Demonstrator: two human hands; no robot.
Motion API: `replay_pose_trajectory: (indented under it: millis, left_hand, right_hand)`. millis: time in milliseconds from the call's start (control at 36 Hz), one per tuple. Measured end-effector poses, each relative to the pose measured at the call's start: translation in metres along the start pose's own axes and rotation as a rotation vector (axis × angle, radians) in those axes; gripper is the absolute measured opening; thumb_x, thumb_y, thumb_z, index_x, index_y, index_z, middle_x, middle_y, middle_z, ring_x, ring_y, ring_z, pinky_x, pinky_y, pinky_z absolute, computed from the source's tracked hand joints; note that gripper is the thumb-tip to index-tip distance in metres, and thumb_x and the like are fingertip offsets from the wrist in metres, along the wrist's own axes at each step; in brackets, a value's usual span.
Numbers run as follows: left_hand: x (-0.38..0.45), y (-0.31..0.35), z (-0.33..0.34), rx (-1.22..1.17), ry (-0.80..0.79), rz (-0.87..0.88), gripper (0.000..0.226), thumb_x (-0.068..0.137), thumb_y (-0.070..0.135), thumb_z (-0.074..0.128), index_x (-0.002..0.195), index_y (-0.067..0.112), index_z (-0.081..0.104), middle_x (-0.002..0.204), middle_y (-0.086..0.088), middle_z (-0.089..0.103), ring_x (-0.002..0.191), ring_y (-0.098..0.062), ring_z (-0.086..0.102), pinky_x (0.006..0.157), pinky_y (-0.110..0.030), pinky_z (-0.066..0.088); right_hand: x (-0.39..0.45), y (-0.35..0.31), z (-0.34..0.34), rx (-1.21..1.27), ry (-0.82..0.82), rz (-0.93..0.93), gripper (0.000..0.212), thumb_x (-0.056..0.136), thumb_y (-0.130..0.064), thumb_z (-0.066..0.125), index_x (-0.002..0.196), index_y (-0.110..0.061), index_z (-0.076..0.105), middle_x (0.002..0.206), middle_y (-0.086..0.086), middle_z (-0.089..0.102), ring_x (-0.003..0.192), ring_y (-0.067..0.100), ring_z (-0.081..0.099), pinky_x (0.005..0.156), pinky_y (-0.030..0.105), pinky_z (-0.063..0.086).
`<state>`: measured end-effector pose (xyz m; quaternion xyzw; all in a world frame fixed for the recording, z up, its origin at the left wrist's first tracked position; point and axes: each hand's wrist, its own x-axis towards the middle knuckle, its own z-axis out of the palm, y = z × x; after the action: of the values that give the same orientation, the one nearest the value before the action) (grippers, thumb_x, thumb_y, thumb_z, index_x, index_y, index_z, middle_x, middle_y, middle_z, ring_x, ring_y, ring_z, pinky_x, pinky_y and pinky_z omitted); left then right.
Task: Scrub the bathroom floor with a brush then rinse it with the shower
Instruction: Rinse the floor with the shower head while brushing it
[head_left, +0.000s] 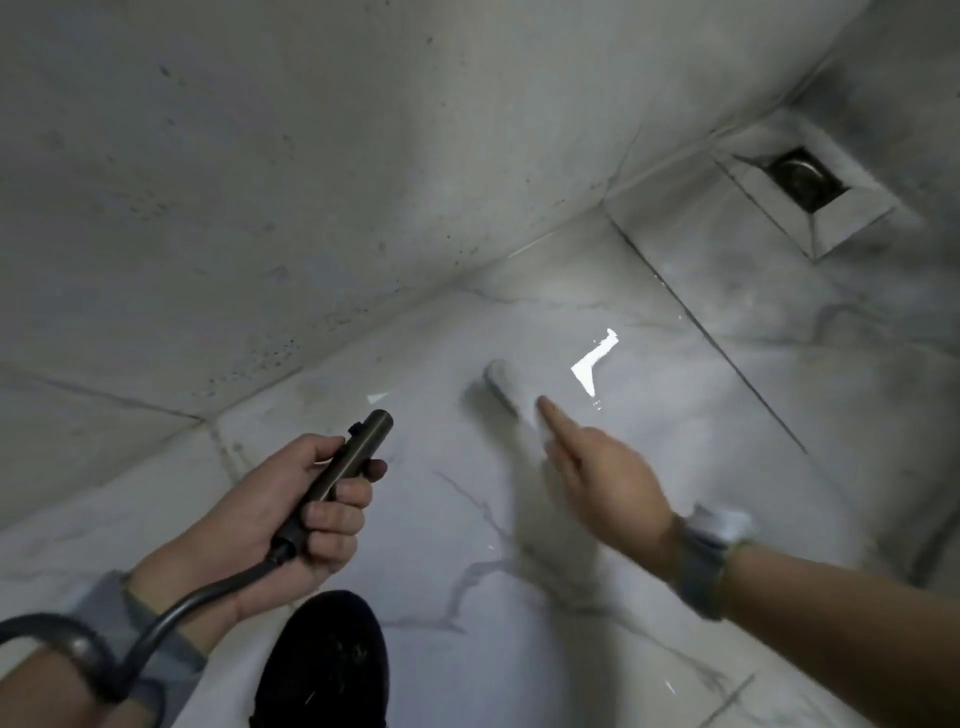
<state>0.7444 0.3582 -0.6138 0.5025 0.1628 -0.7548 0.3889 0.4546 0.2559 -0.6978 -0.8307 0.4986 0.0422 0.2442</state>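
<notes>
My left hand (291, 509) grips a dark metal hand shower (337, 467) by its shaft. Its nozzle end points up and to the right over the floor, and the grey hose (171, 618) runs back past my left wrist. No water shows at the nozzle. My right hand (602, 483) holds a white brush (506, 387), with the index finger lying straight along its handle. The brush head touches the wet white marble floor (649, 426); the view of it is blurred and most of the handle is hidden under my hand.
A square recessed floor drain (802, 176) sits in the far right corner. A grey tiled wall (260, 182) speckled with dark spots rises on the left. A black-clad leg or foot (322, 670) stands at the bottom. A watch (701, 561) is on my right wrist.
</notes>
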Motion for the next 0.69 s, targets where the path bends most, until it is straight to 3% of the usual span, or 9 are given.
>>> replay_pose_trajectory:
  millis: [83, 167, 250, 306, 361, 417, 472, 528, 694]
  left_hand:
    - [0.001, 0.001, 0.001, -0.007, -0.004, 0.002, 0.027, 0.093, 0.035, 0.051, 0.096, 0.008, 0.058, 0.065, 0.007, 0.033, 0.032, -0.003, 0.030, 0.033, -0.017, 0.020]
    - [0.001, 0.001, 0.001, 0.004, 0.002, 0.002, 0.026, 0.091, 0.033, 0.052, 0.095, 0.008, 0.059, 0.065, 0.006, 0.032, 0.031, -0.003, 0.030, 0.032, -0.016, 0.021]
    - [0.000, 0.000, -0.003, 0.010, 0.011, -0.013, 0.026, 0.090, 0.033, 0.053, 0.096, 0.008, 0.059, 0.066, 0.006, 0.030, 0.031, -0.004, 0.028, 0.033, -0.016, 0.019]
    - [-0.003, 0.001, -0.008, 0.009, 0.017, -0.026, 0.026, 0.090, 0.033, 0.054, 0.097, 0.008, 0.058, 0.067, 0.005, 0.029, 0.031, -0.004, 0.028, 0.033, -0.016, 0.019]
    - [-0.006, 0.000, -0.011, -0.002, 0.015, -0.034, 0.027, 0.089, 0.033, 0.054, 0.098, 0.008, 0.058, 0.067, 0.006, 0.029, 0.031, -0.004, 0.028, 0.033, -0.015, 0.020]
    - [-0.010, 0.001, -0.013, -0.020, 0.011, -0.032, 0.027, 0.090, 0.033, 0.054, 0.098, 0.008, 0.058, 0.066, 0.005, 0.030, 0.031, -0.004, 0.028, 0.033, -0.014, 0.021]
    - [-0.011, 0.001, -0.014, -0.022, 0.002, -0.026, 0.027, 0.092, 0.033, 0.054, 0.099, 0.007, 0.058, 0.067, 0.005, 0.030, 0.032, -0.004, 0.028, 0.033, -0.015, 0.021]
    - [-0.010, 0.003, -0.013, -0.024, -0.003, -0.027, 0.027, 0.091, 0.033, 0.055, 0.099, 0.007, 0.058, 0.067, 0.005, 0.030, 0.032, -0.004, 0.029, 0.033, -0.015, 0.022]
    - [-0.003, 0.012, -0.003, -0.022, 0.007, -0.007, 0.028, 0.092, 0.034, 0.054, 0.096, 0.007, 0.058, 0.065, 0.005, 0.034, 0.031, -0.005, 0.030, 0.029, -0.017, 0.025]
  right_hand:
    - [-0.034, -0.046, 0.023, -0.108, -0.340, -0.314, 0.054, 0.104, -0.050, 0.027, 0.152, -0.054, 0.003, 0.107, 0.002, 0.055, 0.090, 0.037, 0.062, 0.069, 0.040, 0.046]
    - [-0.037, -0.030, 0.023, -0.156, -0.437, -0.357, 0.056, 0.103, -0.049, 0.025, 0.148, -0.061, -0.005, 0.109, 0.004, 0.053, 0.091, 0.040, 0.062, 0.070, 0.041, 0.048]
    - [-0.007, 0.031, 0.001, -0.074, -0.215, -0.096, 0.060, 0.094, -0.058, 0.012, 0.150, -0.062, -0.010, 0.110, 0.004, 0.061, 0.099, 0.033, 0.062, 0.085, 0.043, 0.051]
    - [0.018, 0.093, -0.034, 0.007, 0.037, 0.214, 0.058, 0.101, -0.051, 0.027, 0.157, -0.047, 0.018, 0.109, 0.016, 0.069, 0.096, 0.037, 0.065, 0.085, 0.045, 0.051]
    - [0.033, 0.164, -0.080, 0.003, 0.215, 0.513, 0.038, 0.097, -0.053, 0.037, 0.130, -0.048, 0.054, 0.104, 0.020, 0.064, 0.097, 0.037, 0.063, 0.090, 0.048, 0.046]
    - [0.036, 0.199, -0.110, -0.012, 0.278, 0.677, 0.037, 0.082, -0.066, 0.027, 0.093, -0.044, 0.054, 0.097, 0.015, 0.054, 0.093, 0.038, 0.057, 0.088, 0.053, 0.042]
    - [0.041, 0.184, -0.111, 0.020, 0.333, 0.752, 0.045, 0.094, -0.053, 0.031, 0.108, -0.023, 0.059, 0.104, 0.024, 0.060, 0.098, 0.046, 0.059, 0.083, 0.049, 0.042]
    - [0.049, 0.144, -0.093, 0.047, 0.379, 0.610, 0.044, 0.104, -0.036, 0.038, 0.133, -0.008, 0.056, 0.117, 0.030, 0.063, 0.104, 0.048, 0.060, 0.082, 0.045, 0.043]
    - [0.025, -0.014, 0.003, -0.098, -0.096, -0.128, 0.055, 0.100, -0.055, 0.024, 0.154, -0.050, 0.016, 0.110, 0.000, 0.063, 0.102, 0.031, 0.063, 0.078, 0.039, 0.050]
